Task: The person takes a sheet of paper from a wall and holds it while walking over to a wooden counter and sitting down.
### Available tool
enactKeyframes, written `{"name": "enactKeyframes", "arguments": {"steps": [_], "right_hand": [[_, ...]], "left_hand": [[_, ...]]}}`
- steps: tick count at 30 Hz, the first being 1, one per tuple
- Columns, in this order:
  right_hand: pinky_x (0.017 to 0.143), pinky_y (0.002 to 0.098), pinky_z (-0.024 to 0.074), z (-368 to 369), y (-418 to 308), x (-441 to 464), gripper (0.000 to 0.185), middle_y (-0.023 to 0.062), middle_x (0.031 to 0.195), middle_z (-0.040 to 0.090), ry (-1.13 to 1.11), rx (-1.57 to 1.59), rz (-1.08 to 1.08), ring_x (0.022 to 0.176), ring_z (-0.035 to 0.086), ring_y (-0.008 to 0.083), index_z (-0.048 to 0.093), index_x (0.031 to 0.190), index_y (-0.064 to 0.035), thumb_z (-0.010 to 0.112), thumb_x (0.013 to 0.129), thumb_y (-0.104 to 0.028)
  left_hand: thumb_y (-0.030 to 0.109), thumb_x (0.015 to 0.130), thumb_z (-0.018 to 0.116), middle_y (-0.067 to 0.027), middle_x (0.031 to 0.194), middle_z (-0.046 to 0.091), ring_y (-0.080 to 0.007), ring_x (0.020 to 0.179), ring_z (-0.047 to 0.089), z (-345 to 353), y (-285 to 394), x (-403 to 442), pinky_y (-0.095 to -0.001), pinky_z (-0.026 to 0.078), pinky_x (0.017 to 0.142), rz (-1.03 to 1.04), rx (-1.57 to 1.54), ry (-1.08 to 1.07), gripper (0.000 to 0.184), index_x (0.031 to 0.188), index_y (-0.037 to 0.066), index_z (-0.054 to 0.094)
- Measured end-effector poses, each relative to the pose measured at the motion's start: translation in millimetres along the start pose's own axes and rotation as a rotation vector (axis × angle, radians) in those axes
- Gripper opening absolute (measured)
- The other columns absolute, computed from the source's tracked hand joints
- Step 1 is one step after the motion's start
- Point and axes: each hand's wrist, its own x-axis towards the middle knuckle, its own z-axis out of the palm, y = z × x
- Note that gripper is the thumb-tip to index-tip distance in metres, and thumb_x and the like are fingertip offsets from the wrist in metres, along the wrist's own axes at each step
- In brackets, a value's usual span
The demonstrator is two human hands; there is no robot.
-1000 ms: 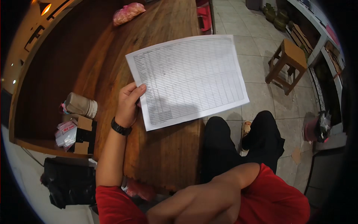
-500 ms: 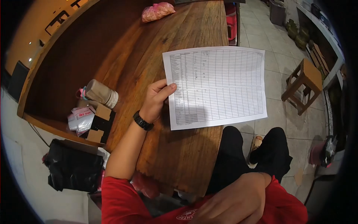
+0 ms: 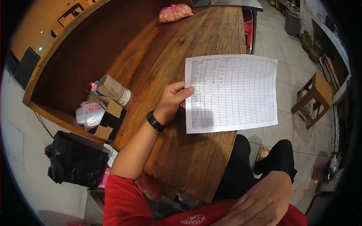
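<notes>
My left hand (image 3: 175,98), with a black watch (image 3: 155,121) on its wrist, pinches the left edge of a printed sheet of paper (image 3: 233,94), thumb on top. A ruled table covers the sheet, with small marks in a few columns that I cannot read. It is held up over the right edge of a wooden table (image 3: 188,158). My right hand (image 3: 264,199) lies across the front of my red shirt (image 3: 158,216), back upward and fingers stretched out flat. Nothing shows in it, though its fingertips run off the bottom edge.
On the table's left stand a clear jar (image 3: 113,90), plastic packets (image 3: 90,113) and a cardboard box (image 3: 109,118). A pink bag (image 3: 175,14) lies at the far end. A black plastic bag (image 3: 75,160) hangs at lower left. A brown stool (image 3: 315,98) stands on the tiled floor.
The view has shifted, so the table and its items sit further right and slightly lower. The sheet is tilted a little differently, still in my left hand. My right hand shows further right.
</notes>
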Motion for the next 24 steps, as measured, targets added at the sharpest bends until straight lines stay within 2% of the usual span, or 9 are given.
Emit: {"name": "enactKeyframes", "arguments": {"steps": [2,4,6,11,14,16,18,21,24], "right_hand": [[0.106,0.0459,0.0434,8.5,17.1,-3.9,0.055,0.0457,0.146,0.032,0.085,-0.028,-0.137,0.136,0.043,0.0518,0.036,0.144,0.0184,0.039,0.097,-0.01],[0.105,0.0462,0.0447,9.3,18.7,-8.8,0.051,0.0452,0.144,0.037,0.104,-0.028,-0.167,0.134,0.046,0.0515,0.041,0.141,0.0176,0.04,0.098,-0.011],[0.104,0.0464,0.0457,-6.7,2.5,-1.6,0.049,0.0444,0.141,0.042,0.052,0.001,-0.088,0.132,0.048,0.0513,0.046,0.138,0.0168,0.04,0.099,-0.011],[0.101,0.0479,0.0484,-12.6,-1.7,-1.8,0.043,0.0409,0.134,0.051,0.094,0.021,-0.103,0.127,0.053,0.0512,0.054,0.132,0.0153,0.04,0.1,-0.011],[0.1,0.0481,0.0485,-13.2,-3.6,-3.3,0.04,0.0394,0.132,0.054,0.125,0.071,-0.105,0.125,0.055,0.0507,0.058,0.128,0.0143,0.04,0.101,-0.01],[0.101,0.0481,0.048,-14.5,-4.5,-4.2,0.039,0.0391,0.131,0.055,0.126,0.092,-0.108,0.125,0.056,0.0506,0.06,0.126,0.0137,0.04,0.102,-0.01],[0.101,0.0481,0.0472,-17.2,-4.7,-4.8,0.038,0.0391,0.131,0.056,0.11,0.093,-0.117,0.124,0.056,0.0508,0.061,0.124,0.0132,0.041,0.102,-0.01],[0.102,0.0489,0.0462,-20.6,-2.6,-6.4,0.037,0.0398,0.13,0.055,0.079,0.126,-0.14,0.124,0.055,0.0518,0.062,0.124,0.0125,0.043,0.102,-0.012],[0.103,0.0498,0.0452,-20.4,-1.4,-6.0,0.035,0.0407,0.13,0.055,0.089,0.178,-0.149,0.125,0.053,0.0554,0.065,0.12,0.0111,0.044,0.102,-0.011]], "left_hand": [[0.026,0.099,0.064,0.0051,0.075,0.063,-0.0018,0.061,0.05,0.5,0.0,0.1,-0.0195,0.039,0.056,-0.006,-0.007,-0.011,0.021,0.098,0.005,0.07],[0.026,0.098,0.065,0.0048,0.076,0.064,-0.002,0.061,0.05,1.7,1.1,-0.1,-0.0197,0.039,0.056,-0.006,-0.003,-0.008,0.022,0.1,0.005,0.07],[0.027,0.098,0.065,0.0047,0.078,0.064,-0.002,0.062,0.05,1.8,1.2,0.0,-0.0199,0.039,0.056,0.0,0.0,-0.001,0.023,0.102,0.005,0.07],[0.029,0.098,0.066,0.0056,0.081,0.064,-0.0017,0.065,0.05,4.2,-1.1,0.0,-0.0197,0.037,0.057,0.023,-0.001,0.033,0.026,0.105,0.004,0.07],[0.025,0.096,0.065,-0.0084,0.109,0.072,-0.0132,0.096,0.066,-5.3,-7.7,1.7,-0.028,0.051,0.085,-0.011,-0.019,0.0,0.036,0.118,-0.003,0.067],[0.024,0.096,0.066,-0.0088,0.11,0.071,-0.0139,0.098,0.066,-6.6,-8.9,1.9,-0.0292,0.051,0.088,-0.012,-0.019,-0.001,0.035,0.119,-0.003,0.067],[0.026,0.096,0.066,-0.0039,0.102,0.069,-0.0099,0.088,0.061,-5.6,-8.7,1.8,-0.0265,0.046,0.078,0.003,-0.021,0.004,0.033,0.115,-0.001,0.068],[0.031,0.097,0.066,0.0062,0.083,0.065,-0.0012,0.067,0.05,-0.2,-7.2,1.7,-0.0198,0.036,0.057,0.033,-0.024,0.008,0.029,0.109,0.005,0.07],[0.031,0.097,0.066,0.0059,0.084,0.066,-0.0012,0.067,0.051,-0.3,-5.6,0.3,-0.0198,0.037,0.057,0.039,-0.009,0.014,0.03,0.11,0.005,0.07]]}}
